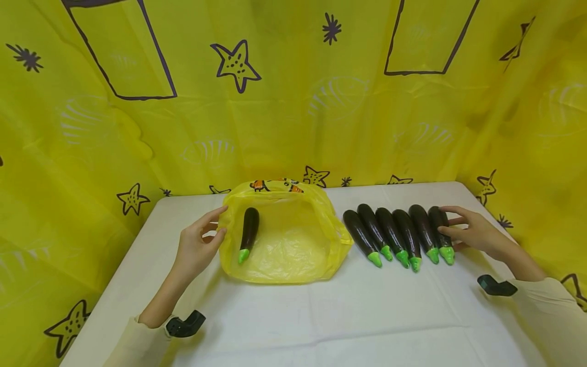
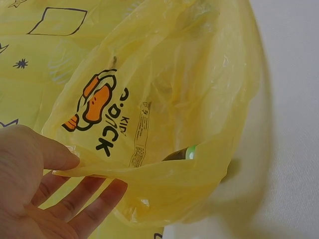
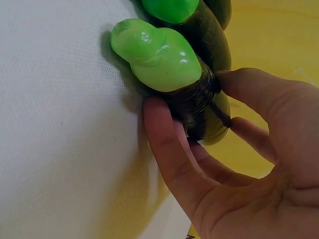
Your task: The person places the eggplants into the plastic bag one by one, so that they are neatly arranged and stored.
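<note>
My left hand [image 1: 194, 250] pinches the left rim of a yellow plastic bag [image 1: 293, 275] between thumb and fingers. The bag lies with its mouth spread open, and a duck print shows on it in the left wrist view. Inside, near its left side, is one dark eggplant [image 1: 250, 228] with a green cap. Over on the right, my right hand [image 1: 479, 235] holds the rightmost eggplant [image 1: 437, 220] of a row. In the right wrist view its thumb and fingers lie around the dark body, just behind the bright green cap [image 3: 167, 64].
Several more eggplants [image 1: 390, 229] lie side by side right of the bag, caps towards me. They rest on a white-covered table [image 1: 330, 316]. A yellow patterned curtain [image 1: 284, 122] hangs behind the table and along both sides.
</note>
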{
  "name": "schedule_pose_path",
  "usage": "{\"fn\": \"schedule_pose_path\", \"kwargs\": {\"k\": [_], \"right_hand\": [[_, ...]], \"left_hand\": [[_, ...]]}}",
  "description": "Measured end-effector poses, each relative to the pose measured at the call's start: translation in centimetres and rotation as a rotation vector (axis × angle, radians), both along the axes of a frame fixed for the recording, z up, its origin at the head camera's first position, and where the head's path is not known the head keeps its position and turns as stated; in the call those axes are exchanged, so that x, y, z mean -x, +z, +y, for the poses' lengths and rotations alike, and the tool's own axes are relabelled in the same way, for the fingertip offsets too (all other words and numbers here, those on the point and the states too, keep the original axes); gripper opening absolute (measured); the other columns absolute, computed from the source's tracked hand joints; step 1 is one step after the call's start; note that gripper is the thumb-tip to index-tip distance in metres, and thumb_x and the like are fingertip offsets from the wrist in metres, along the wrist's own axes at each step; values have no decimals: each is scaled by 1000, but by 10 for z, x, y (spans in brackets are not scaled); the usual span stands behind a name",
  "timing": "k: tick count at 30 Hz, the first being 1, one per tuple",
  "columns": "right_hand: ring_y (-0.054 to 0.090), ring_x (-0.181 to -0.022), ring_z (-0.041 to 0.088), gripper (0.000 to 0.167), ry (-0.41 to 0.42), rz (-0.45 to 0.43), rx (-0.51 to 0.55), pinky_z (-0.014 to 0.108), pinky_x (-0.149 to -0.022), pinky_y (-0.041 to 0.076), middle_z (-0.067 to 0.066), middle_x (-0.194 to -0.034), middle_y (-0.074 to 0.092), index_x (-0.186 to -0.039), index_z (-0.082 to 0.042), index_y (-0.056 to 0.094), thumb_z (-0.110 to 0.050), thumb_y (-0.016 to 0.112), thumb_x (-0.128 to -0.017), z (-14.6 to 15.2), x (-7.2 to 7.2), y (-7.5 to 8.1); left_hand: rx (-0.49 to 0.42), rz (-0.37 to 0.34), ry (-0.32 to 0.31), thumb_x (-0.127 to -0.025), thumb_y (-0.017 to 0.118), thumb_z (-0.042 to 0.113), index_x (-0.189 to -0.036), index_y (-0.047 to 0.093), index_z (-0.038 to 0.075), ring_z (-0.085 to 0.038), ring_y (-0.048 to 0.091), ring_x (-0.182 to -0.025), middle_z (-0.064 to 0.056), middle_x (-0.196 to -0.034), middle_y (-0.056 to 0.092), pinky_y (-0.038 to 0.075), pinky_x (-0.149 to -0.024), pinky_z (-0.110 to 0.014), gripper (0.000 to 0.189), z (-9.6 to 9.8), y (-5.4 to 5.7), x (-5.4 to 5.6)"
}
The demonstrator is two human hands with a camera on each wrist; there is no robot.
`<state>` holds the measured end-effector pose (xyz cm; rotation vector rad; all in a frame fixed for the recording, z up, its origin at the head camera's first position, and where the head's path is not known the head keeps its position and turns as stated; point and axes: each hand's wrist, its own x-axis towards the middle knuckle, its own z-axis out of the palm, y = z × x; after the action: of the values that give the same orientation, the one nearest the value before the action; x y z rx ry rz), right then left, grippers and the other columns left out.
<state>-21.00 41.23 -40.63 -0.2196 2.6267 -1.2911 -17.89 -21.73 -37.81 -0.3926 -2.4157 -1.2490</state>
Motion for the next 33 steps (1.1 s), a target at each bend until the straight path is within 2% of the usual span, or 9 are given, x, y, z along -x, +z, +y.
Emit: {"fn": "schedule_pose_path", "kwargs": {"k": [9,13,20,27,30,33], "right_hand": [[72,-84,28,71,-3,5,8,37,-71,63,51,-138,36,-156,7,23,-16,64,-103,0,0,0],[73,-82,27,72,2,10,-6,38,-71,63,51,-139,35,-157,7,23,-17,64,-103,0,1,3],[73,-82,22,71,1,55,-43,38,-69,63,49,-138,38,-156,7,25,-17,65,-103,0,3,16],[73,-84,29,70,-2,98,-69,40,-68,63,49,-138,38,-156,6,26,-16,66,-102,-6,4,33],[73,-87,25,70,-4,136,-76,39,-67,63,48,-137,41,-155,4,28,-15,67,-101,-10,5,38],[72,-88,15,70,-15,146,-65,38,-68,63,46,-138,42,-156,1,28,-17,68,-101,-13,5,44]], "left_hand": [[-13,14,-15,-93,68,-8,-140,65,10,-31,72,-95,-17,-114,68,58,-72,-18,51,-1,1,0],[-15,15,-18,-93,68,-8,-140,65,10,-33,72,-96,-17,-114,68,57,-71,-17,50,-1,1,0],[-3,17,-11,-92,68,-9,-140,64,10,-33,72,-96,-17,-114,68,56,-71,-13,51,-1,2,-1],[4,24,-15,-92,68,-9,-140,64,9,-35,72,-96,-17,-112,68,55,-70,-12,52,-1,1,-1],[2,25,-16,-92,68,-9,-140,64,8,-35,72,-96,-17,-112,68,55,-71,-12,51,-1,1,-1],[-3,24,-17,-92,69,-9,-140,64,8,-36,71,-96,-17,-114,68,55,-71,-13,51,0,2,-1]]}}
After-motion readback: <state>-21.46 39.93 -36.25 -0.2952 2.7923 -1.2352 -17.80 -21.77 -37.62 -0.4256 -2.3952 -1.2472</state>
